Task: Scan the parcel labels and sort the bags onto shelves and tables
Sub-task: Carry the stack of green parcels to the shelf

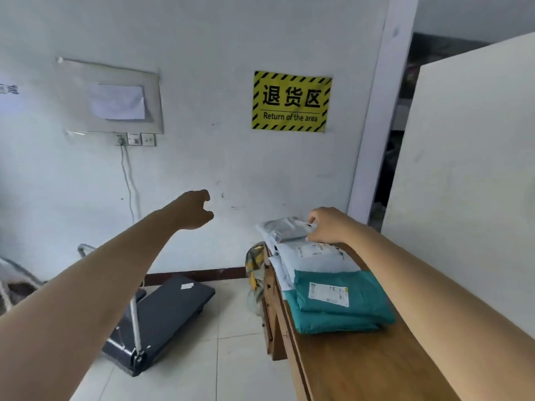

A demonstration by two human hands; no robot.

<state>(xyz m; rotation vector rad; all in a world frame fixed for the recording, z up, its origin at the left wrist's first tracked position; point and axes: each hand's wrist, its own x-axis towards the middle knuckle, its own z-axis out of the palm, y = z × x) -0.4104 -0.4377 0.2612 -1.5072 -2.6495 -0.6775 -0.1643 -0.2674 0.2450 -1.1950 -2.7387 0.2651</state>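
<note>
The white wall (pixel 220 169) fills the far side, with a yellow "Return of the area" sign (pixel 291 101) above the far end of the counter. A tall white panel (pixel 469 169) stands along the right edge of the wooden counter (pixel 362 369), closing off that side. The counter's left edge is open to the tiled floor (pixel 231 345). A strip of bare tiles runs there between the counter and a black platform trolley (pixel 168 314) that lies flat, near the wall. The near half of the counter top is bare wood.

The parcels lie in a row toward the far end. Two teal bags (pixel 341 305) are stacked nearest, the lower one reaching the counter's left edge. Beyond them is a white bag (pixel 315 254) with its label up. On the far pile lies the grey bag (pixel 285 228), overhanging the left edge close to the wall.

The right hand (pixel 330 225) reaches over the pile, its fingers (pixel 312 219) and thumb pinching the grey bag's right edge. The left hand (pixel 194 209) is held out in free air over the floor, well left of the counter, its fingers loosely curled and holding nothing.
</note>
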